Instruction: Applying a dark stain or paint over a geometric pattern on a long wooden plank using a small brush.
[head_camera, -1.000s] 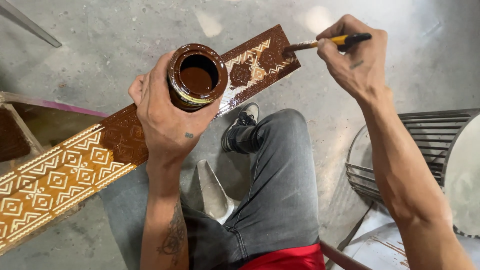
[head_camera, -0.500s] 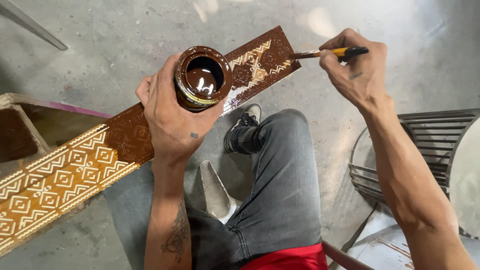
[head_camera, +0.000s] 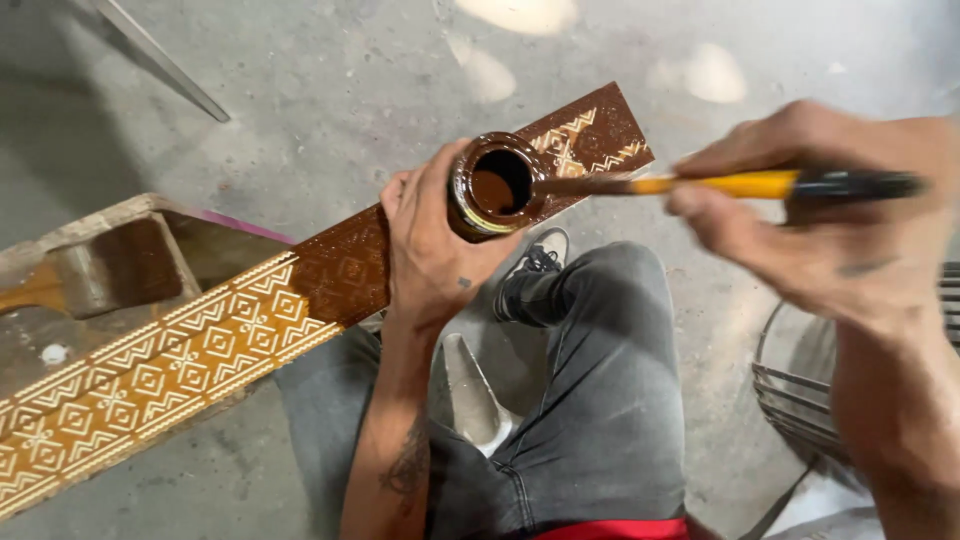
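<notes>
Nearest the camera are the person's own legs in grey jeans (head_camera: 600, 400), one knee raised, a black shoe (head_camera: 530, 280) planted on the concrete floor (head_camera: 330, 90) below. Across the lap runs a long carved plank (head_camera: 200, 350), slanting from the lower left corner of the view up to the right. Its near length is pale orange with white diamond and zigzag lines, while the far length past the wrist is coated dark brown, ending in a square edge over bare floor.

The left hand (head_camera: 430, 250) is clenched around a small jar (head_camera: 495, 185) of brown stain, held tilted above the dark part of the plank with its mouth toward the right. The right hand (head_camera: 820, 230), blurred, pinches a brush (head_camera: 720, 185) with a yellow and black handle; the brush lies level and its tip sits at the jar's mouth.

Left of the plank stands a worn wooden box (head_camera: 120, 260) stained brown inside, close against the plank's edge. To the right, under the right forearm, a wire rack (head_camera: 800, 400) crowds the leg. Beyond the plank's far end the floor lies open, apart from a thin metal leg (head_camera: 160, 60) at the upper left and pale patches farther off
</notes>
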